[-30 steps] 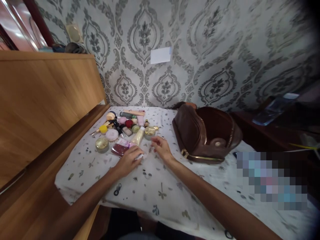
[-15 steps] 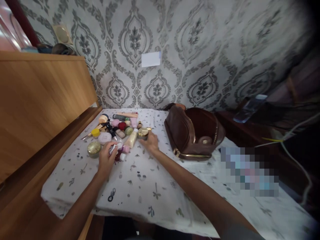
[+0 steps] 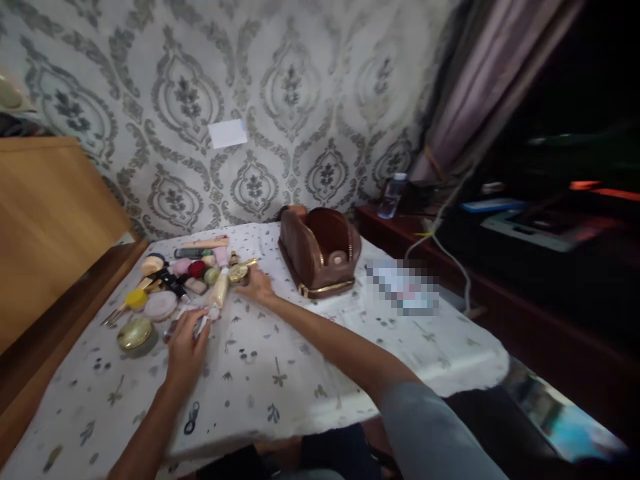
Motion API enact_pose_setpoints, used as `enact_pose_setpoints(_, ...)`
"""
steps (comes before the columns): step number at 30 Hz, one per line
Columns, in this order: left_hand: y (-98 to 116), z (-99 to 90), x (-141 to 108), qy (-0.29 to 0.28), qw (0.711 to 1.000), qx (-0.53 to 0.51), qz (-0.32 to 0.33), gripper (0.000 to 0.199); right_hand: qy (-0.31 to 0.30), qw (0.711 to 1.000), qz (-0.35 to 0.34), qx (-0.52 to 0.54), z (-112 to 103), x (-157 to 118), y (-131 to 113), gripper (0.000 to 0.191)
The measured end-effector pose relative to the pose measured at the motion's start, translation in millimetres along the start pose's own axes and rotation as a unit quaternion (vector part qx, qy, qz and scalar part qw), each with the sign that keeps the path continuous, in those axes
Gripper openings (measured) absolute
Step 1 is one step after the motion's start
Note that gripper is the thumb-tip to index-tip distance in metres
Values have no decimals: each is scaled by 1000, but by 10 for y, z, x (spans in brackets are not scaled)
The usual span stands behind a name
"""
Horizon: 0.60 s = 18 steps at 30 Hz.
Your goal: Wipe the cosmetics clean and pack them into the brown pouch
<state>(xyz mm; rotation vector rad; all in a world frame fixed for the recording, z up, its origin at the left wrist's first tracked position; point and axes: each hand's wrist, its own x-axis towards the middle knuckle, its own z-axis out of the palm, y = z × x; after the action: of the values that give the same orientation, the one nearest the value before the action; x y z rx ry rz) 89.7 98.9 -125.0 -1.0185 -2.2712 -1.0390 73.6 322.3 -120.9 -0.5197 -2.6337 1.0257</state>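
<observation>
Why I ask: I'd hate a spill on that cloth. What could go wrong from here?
The right hand is at the jar, close beside the tube and the small bottle; a sideways nudge might tip the bottle.

The left hand is in among crowded items, so its fingers could drag a neighbour along. Whether caps are tight can't be seen, so a leak onto the cloth is possible.
</observation>
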Motion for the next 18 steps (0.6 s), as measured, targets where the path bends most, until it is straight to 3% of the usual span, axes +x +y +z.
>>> enact_pose_setpoints(4, -19, -11, -1, 1, 1000, 4, 23, 25, 14, 1000, 18, 16, -13, 17, -100, 58)
enact_pose_setpoints(10, 154, 11, 223, 19, 1000, -3, -11, 28, 12, 995, -78, 56, -148, -311, 33, 58)
enact_pose_setpoints(13, 366, 201, 417, 12, 998, -22, 56, 26, -5, 991, -121, 50, -207, -529, 132, 57)
enact_pose_setpoints(15, 482, 384, 523, -32, 992, -32, 121, 25, -14, 989, -140, 49, -224, -625, 186, 55)
enact_pose_setpoints(18, 546, 640, 609, -112, 976, -16, 185, 27, -23, 987, -155, 44, -216, -668, 242, 35)
